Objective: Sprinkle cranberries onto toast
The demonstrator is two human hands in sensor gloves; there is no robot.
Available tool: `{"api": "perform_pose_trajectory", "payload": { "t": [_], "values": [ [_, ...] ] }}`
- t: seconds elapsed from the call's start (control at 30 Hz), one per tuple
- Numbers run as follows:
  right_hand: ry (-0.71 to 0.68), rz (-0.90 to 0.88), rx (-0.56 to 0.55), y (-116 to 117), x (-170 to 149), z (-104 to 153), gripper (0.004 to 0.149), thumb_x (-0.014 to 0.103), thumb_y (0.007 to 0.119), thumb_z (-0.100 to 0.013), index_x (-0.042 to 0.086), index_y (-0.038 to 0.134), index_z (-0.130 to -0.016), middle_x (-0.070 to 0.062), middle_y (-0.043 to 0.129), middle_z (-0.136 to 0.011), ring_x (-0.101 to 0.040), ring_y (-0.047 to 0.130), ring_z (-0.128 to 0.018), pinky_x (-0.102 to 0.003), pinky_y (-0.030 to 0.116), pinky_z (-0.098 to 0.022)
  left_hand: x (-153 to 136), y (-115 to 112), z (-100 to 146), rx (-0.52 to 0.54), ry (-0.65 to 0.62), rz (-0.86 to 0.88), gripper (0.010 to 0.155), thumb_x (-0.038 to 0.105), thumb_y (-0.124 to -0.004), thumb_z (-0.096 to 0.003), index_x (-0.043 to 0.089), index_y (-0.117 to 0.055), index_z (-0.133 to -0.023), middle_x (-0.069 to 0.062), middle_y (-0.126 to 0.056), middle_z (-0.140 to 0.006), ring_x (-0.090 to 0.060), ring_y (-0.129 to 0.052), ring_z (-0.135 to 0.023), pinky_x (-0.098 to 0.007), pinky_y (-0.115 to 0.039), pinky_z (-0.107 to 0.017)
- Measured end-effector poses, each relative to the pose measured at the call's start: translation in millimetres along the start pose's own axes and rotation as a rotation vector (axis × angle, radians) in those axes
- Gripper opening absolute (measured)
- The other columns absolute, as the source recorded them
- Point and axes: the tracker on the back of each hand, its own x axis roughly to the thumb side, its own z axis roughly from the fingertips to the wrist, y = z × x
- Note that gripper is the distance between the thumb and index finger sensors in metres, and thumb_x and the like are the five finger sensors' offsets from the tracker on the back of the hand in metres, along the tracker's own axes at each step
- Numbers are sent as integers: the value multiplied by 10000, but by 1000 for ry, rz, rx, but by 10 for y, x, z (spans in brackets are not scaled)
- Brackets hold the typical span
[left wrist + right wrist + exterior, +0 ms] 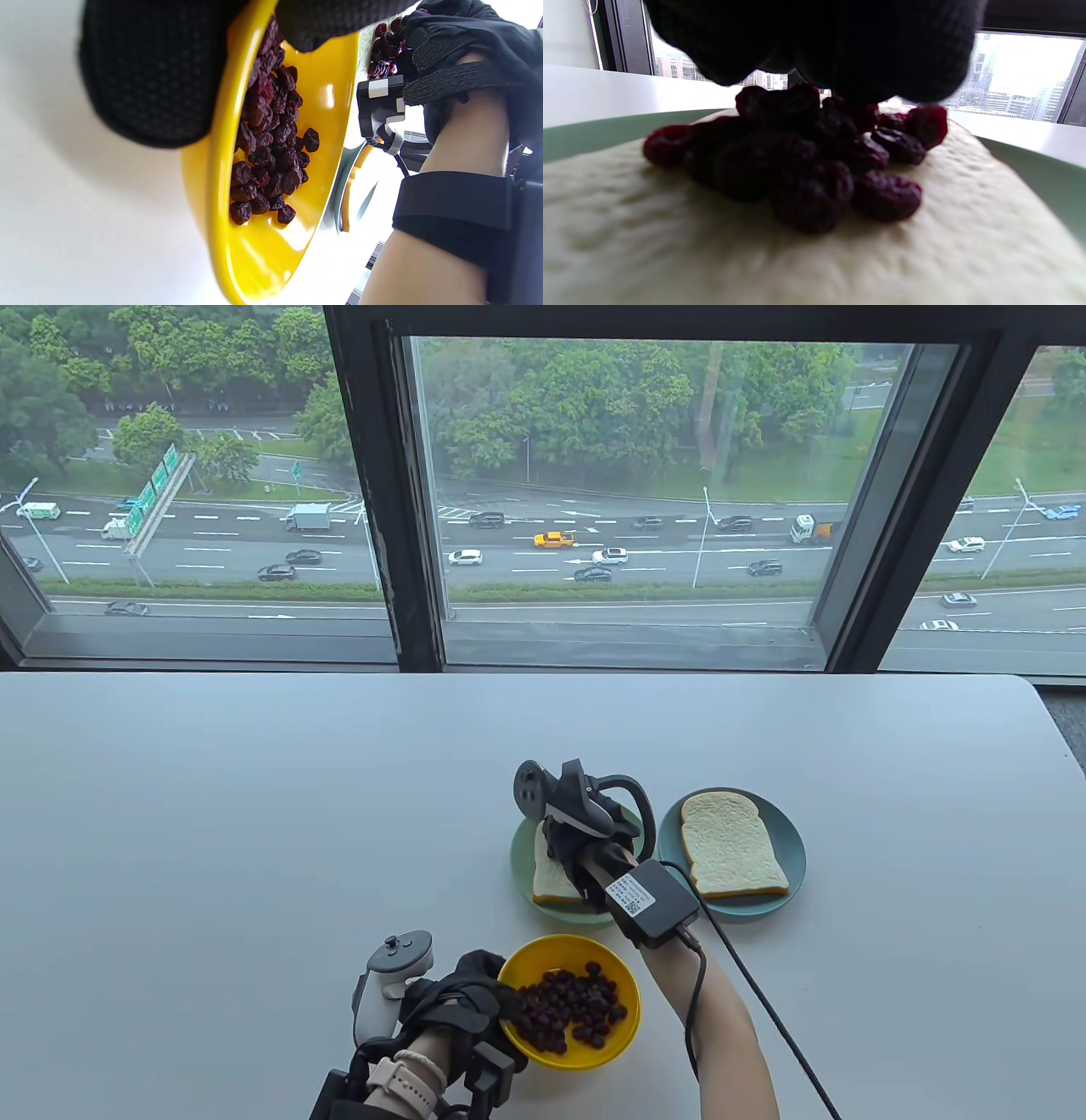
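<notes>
A yellow bowl [612, 1045] of dried cranberries [573, 1005] stands at the table's near edge. My left hand [501, 997] grips its left rim, thumb inside and fingers outside, as the left wrist view shows [237, 51]. A slice of toast [551, 881] lies on a green plate [520, 857]. My right hand [564, 848] hangs over it. In the right wrist view its fingertips [840, 46] are bunched and touch the top of a pile of cranberries [806, 178] on the toast [925, 254]. Whether they pinch any is hidden.
A second, bare slice of toast [731, 853] lies on a teal plate [791, 848] just right of the first. A cable runs from my right wrist box [657, 903] back over the table edge. A window stands behind the table's far edge.
</notes>
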Motion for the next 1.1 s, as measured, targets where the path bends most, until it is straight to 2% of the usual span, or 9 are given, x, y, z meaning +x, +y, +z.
{"api": "perform_pose_trajectory", "payload": {
  "t": [0.2, 0.37, 0.47, 0.63, 0.83, 0.97, 1.1],
  "values": [
    [-16, -54, -14, -32, -58, 57, 490, 367, 769, -354, 306, 665, -829, -33, 719, -821, -190, 889, -558, -169, 908, -272, -1, -1, -3, 1, 2, 0, 599, 215, -727, -468, 235, -370, -949, -180, -598, -717, -347, -753, -467, -360, -967, -212],
    [-55, -99, -27, -107, -151, 213, 500, 379, 762, -357, 301, 658, -840, -41, 709, -841, -199, 890, -593, -191, 915, -299, -3, 1, -5, 3, 5, 1, 599, 214, -727, -470, 234, -370, -950, -180, -596, -719, -348, -752, -470, -363, -966, -214],
    [-102, -139, -38, -173, -236, 382, 513, 392, 753, -360, 296, 646, -852, -47, 700, -855, -206, 888, -615, -205, 917, -328, -2, 3, -3, 7, 4, 7, 601, 215, -727, -470, 238, -367, -950, -179, -595, -721, -347, -751, -471, -363, -966, -216],
    [-238, -261, 10, -315, -384, 827, 569, 428, 740, -365, 281, 600, -896, -75, 662, -897, -230, 874, -676, -236, 916, -395, 2, 6, -1, 16, -5, 20, 600, 215, -725, -472, 238, -363, -951, -177, -592, -724, -346, -750, -476, -363, -966, -222],
    [-488, -436, 211, -381, -345, 1375, 685, 464, 745, -366, 254, 489, -966, -142, 583, -948, -308, 816, -762, -277, 894, -456, 13, -20, 4, 33, -23, 24, 598, 213, -726, -469, 236, -370, -949, -177, -595, -722, -347, -753, -473, -364, -967, -218],
    [-558, -283, 313, -283, -228, 1624, 747, 483, 745, -364, 260, 406, -992, -166, 500, -990, -397, 714, -843, -346, 861, -503, 25, -29, 19, 28, -41, 33, 599, 214, -727, -468, 240, -368, -947, -177, -596, -722, -346, -753, -474, -363, -968, -220],
    [-635, -118, 368, -186, -64, 1760, 811, 515, 742, -355, 273, 319, -1003, -173, 425, -1014, -439, 642, -870, -344, 836, -531, 29, -18, 37, 47, -56, 30, 601, 212, -729, -469, 242, -363, -946, -177, -590, -723, -348, -750, -479, -368, -969, -226]
  ]
}}
